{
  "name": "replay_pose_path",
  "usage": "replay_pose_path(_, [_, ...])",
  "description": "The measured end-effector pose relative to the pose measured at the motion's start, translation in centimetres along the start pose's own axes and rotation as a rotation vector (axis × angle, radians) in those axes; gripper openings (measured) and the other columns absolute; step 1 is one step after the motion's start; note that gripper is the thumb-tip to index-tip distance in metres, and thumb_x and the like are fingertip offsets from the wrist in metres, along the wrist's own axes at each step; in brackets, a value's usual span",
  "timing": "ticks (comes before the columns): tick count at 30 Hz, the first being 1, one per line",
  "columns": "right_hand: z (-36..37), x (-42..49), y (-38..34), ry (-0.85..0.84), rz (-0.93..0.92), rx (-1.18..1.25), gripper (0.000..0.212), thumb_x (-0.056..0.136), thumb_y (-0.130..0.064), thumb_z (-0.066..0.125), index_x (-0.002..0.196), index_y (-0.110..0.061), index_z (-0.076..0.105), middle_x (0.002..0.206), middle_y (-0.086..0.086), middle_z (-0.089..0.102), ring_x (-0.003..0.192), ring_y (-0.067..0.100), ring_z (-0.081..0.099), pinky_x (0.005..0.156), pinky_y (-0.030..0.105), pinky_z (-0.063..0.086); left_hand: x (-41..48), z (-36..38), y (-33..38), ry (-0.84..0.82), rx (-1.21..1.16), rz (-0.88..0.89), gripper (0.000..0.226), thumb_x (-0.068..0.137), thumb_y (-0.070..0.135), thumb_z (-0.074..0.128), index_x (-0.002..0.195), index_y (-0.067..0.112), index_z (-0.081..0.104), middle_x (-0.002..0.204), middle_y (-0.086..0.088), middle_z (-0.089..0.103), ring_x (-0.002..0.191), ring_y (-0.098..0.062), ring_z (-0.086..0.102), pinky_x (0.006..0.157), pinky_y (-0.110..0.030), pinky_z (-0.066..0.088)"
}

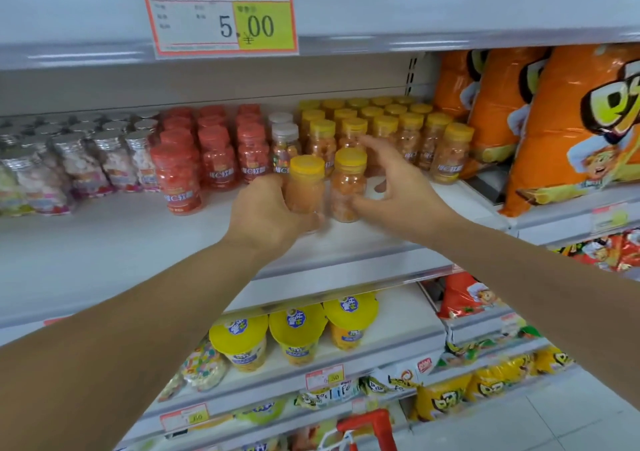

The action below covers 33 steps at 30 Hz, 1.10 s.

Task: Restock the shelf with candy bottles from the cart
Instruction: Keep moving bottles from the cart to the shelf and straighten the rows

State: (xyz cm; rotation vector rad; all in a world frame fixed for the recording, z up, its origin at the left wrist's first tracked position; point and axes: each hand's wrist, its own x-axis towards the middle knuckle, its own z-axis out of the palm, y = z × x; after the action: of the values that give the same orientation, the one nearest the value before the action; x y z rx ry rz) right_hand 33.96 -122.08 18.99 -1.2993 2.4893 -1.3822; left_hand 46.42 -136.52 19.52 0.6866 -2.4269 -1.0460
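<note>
Two yellow-capped orange candy bottles stand at the front of the white shelf [121, 243]. My left hand [266, 215] grips the left bottle [304, 184] from its left side. The right bottle [349, 184] stands beside it, and my right hand [405, 187] hovers around it with fingers spread; its thumb touches the bottle low down. Behind them stand rows of several yellow-capped bottles [412, 132]. The red handle of the cart [370, 426] shows at the bottom edge.
Red-capped bottles [214, 153], two white-capped bottles [284, 142] and silver-capped jars [79, 160] fill the shelf's left part. Big orange snack bags [571, 121] stand at the right. A price card [221, 11] hangs above. Yellow-lidded cups [298, 333] sit one shelf below.
</note>
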Motion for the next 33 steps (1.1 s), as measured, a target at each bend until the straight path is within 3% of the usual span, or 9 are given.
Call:
replay_pose_path(2, [0.3,0.0,0.6,-0.071,-0.008,0.040,0.086,0.070,-0.042,0.073,0.144,-0.023,0.035,0.130,-0.007,0.057,0.116,0.011,0.054,0.093,0.027,0.043,0.2,0.3,-0.3,-0.005,-0.009,0.003,0.035,0.064,0.023,0.088,0.093,0.017,0.069,0.087,0.002,0.072,0.085,-0.020,0.067,0.081,-0.040,0.055])
replay_pose_path(6, [0.2,0.4,1.0,0.003,0.005,-0.030,0.051,0.073,-0.031,0.081,0.114,-0.021,0.052,0.100,-0.009,0.061,0.092,0.012,0.058,0.078,0.029,0.047,0.5,0.8,-0.3,0.006,-0.035,0.011,0.035,0.066,0.025,0.087,0.095,0.017,0.068,0.089,0.002,0.072,0.086,-0.020,0.067,0.083,-0.042,0.054])
replay_pose_path(9, [-0.2,0.6,1.6,0.100,0.049,-0.114,0.056,0.070,-0.038,0.083,0.113,-0.017,0.053,0.105,-0.004,0.061,0.096,0.016,0.057,0.082,0.032,0.048,0.8,1.3,0.1,0.002,-0.050,0.018,0.036,0.067,0.024,0.086,0.096,0.016,0.068,0.092,0.000,0.072,0.088,-0.022,0.067,0.084,-0.044,0.054])
replay_pose_path(13, [-1.5,0.2,2.2,-0.008,0.091,-0.031,0.062,0.073,-0.030,0.081,0.123,-0.021,0.044,0.106,-0.011,0.057,0.097,0.008,0.056,0.074,0.012,0.044,1.3,2.1,0.4,-0.019,-0.063,0.022,0.034,0.068,0.022,0.087,0.096,0.016,0.069,0.093,0.000,0.072,0.089,-0.022,0.067,0.086,-0.045,0.054])
replay_pose_path(17, [-2.1,0.1,3.3,0.017,0.080,-0.090,0.045,0.071,-0.018,0.080,0.110,-0.015,0.058,0.090,-0.002,0.068,0.084,0.016,0.066,0.080,0.042,0.055,1.6,2.7,0.8,-0.019,-0.049,0.031,0.037,0.068,0.024,0.087,0.098,0.017,0.068,0.095,0.000,0.072,0.090,-0.023,0.067,0.085,-0.044,0.054])
replay_pose_path(20, [-2.4,0.3,4.0,0.038,0.084,-0.060,0.037,0.074,-0.016,0.078,0.107,-0.013,0.062,0.090,-0.001,0.068,0.081,0.014,0.065,0.080,0.042,0.055,1.8,3.0,1.0,-0.045,-0.048,0.029,0.043,0.066,0.025,0.088,0.103,0.018,0.066,0.096,0.001,0.072,0.089,-0.022,0.067,0.085,-0.044,0.054])
replay_pose_path(24, [-1.9,0.7,3.4,-0.032,0.111,-0.013,0.055,0.070,-0.039,0.084,0.114,-0.019,0.058,0.097,-0.007,0.067,0.087,0.011,0.065,0.081,0.037,0.056,1.4,2.8,1.2,-0.121,-0.076,0.034,0.055,0.053,0.044,0.080,0.102,0.023,0.065,0.091,0.003,0.072,0.084,-0.019,0.069,0.081,-0.044,0.057])
replay_pose_path(30, [-2.4,0.8,4.3,0.053,0.093,-0.085,0.041,0.076,-0.028,0.081,0.107,-0.016,0.057,0.094,-0.005,0.067,0.083,0.014,0.065,0.081,0.042,0.055,1.9,2.8,0.3,-0.126,-0.033,0.051,0.038,0.066,0.022,0.085,0.100,0.019,0.068,0.089,-0.001,0.072,0.082,-0.023,0.067,0.082,-0.046,0.056])
replay_pose_path(33, [-3.5,0.5,5.2,0.099,0.115,-0.113,0.043,0.078,-0.025,0.079,0.110,-0.017,0.052,0.097,-0.003,0.066,0.085,0.015,0.065,0.082,0.040,0.055,2.1,3.4,0.7,-0.092,-0.042,0.059,0.047,0.057,0.037,0.084,0.098,0.021,0.069,0.088,0.000,0.073,0.084,-0.024,0.068,0.081,-0.047,0.056])
